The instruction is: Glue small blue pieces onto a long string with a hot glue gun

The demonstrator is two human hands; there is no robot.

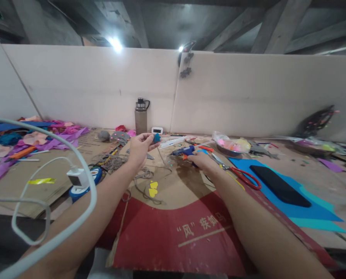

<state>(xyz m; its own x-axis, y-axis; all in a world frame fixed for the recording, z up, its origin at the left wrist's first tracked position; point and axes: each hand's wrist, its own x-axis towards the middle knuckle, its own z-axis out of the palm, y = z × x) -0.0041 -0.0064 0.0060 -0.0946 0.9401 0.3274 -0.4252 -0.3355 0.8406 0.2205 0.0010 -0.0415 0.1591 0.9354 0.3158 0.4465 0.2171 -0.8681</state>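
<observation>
Pinched between the fingers of my left hand (141,149) is a small teal-blue paper piece (157,138) with a scalloped edge, held above the cardboard. My right hand (200,161) is wrapped around a blue hot glue gun (187,150), whose nozzle points left toward the other hand. Between and below the hands, yellow paper cutouts (153,190) lie on the brown and red cardboard (173,236). Grey-brown cord (144,174) trails in loose loops beside my left hand. Close to my right wrist rest red-handled scissors (245,178).
A black phone (280,186) lies on blue paper sheets (315,213) at right. A bottle (141,118) stands by the white partition (103,85). A white cable (91,193) arches across the left foreground near a charger (78,180). Colourful scraps (36,137) cover the far left.
</observation>
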